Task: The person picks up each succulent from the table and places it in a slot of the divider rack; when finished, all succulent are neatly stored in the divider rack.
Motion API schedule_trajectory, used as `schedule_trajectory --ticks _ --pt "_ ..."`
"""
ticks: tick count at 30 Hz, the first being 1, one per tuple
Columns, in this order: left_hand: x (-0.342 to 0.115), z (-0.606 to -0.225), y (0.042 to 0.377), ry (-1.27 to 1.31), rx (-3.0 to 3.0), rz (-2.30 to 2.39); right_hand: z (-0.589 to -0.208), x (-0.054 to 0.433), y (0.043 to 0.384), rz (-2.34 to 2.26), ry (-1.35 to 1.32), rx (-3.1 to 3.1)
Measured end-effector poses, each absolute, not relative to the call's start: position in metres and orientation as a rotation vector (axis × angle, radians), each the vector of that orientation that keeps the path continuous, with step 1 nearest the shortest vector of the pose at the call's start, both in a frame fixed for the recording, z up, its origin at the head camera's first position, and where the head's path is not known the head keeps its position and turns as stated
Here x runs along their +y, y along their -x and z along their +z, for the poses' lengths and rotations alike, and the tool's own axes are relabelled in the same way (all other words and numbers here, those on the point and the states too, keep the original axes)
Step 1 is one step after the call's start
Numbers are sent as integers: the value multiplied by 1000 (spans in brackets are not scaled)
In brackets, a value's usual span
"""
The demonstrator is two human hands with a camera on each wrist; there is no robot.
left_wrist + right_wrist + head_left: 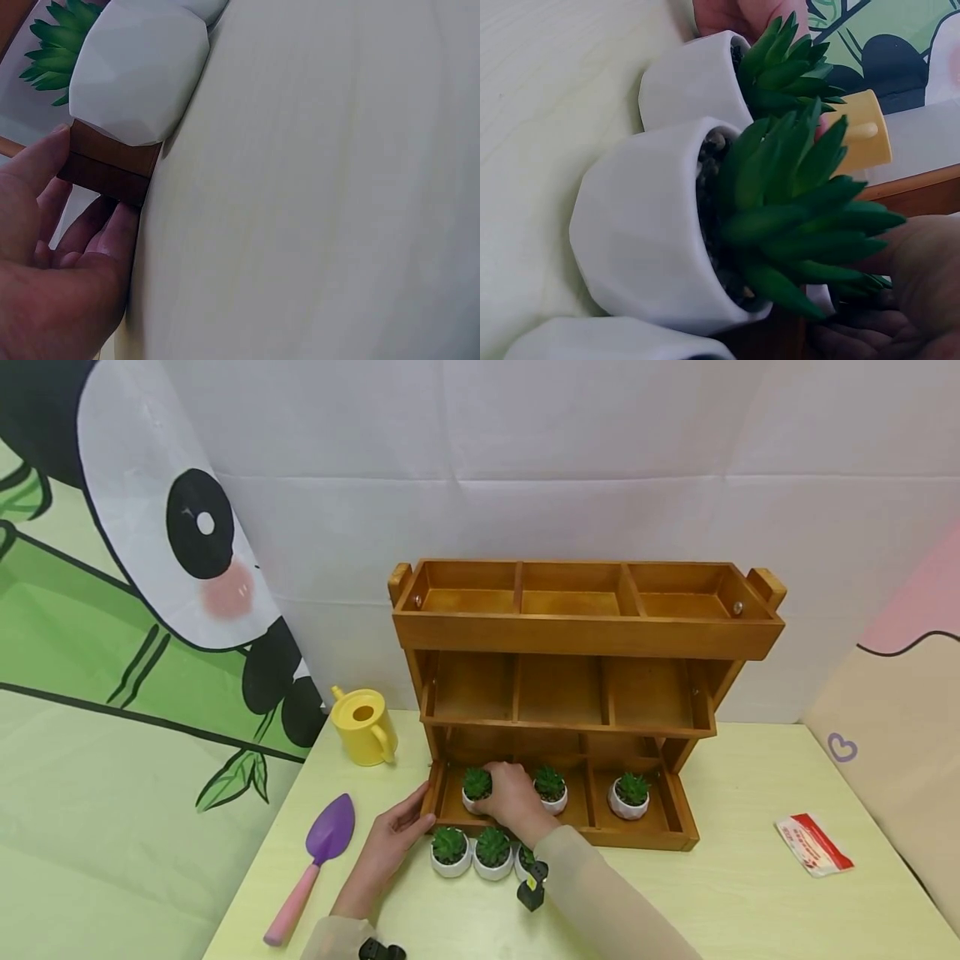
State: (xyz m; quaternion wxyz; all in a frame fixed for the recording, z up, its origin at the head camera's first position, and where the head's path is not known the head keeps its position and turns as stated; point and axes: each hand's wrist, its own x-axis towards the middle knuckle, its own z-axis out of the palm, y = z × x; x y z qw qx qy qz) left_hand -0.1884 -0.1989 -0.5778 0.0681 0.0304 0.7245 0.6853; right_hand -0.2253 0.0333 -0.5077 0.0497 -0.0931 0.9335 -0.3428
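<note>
My right hand (516, 797) holds a small potted succulent (477, 782) by its white pot, inside the left compartment of the bottom tier of a brown wooden shelf (588, 637). Fingers hide part of that pot. At the tier's front left corner, my left hand (390, 843) grips the wood between thumb (46, 154) and fingers. Two more potted succulents stand in this tier, one in the middle compartment (551, 787) and one in the right (628, 795). Before the shelf, three others form a row: left (450, 850), middle (492, 852) and right (524, 858), the last partly covered by the right wrist.
A yellow watering can (363, 727) stands left of the shelf. Closer to me lies a purple trowel (330, 828) with a pink handle. On the right side of the table rests a red and white packet (813, 844). A printed cloth hangs behind.
</note>
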Motion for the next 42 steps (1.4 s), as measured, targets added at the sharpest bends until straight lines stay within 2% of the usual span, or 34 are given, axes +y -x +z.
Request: schedule_trajectory --ticks 17,42 --pt "-198 -580 188 -100 2177 2074 -512 39 222 -1132 308 2861" --pt "-198 -579 189 -110 2196 2065 -509 69 197 -1423 446 2736"
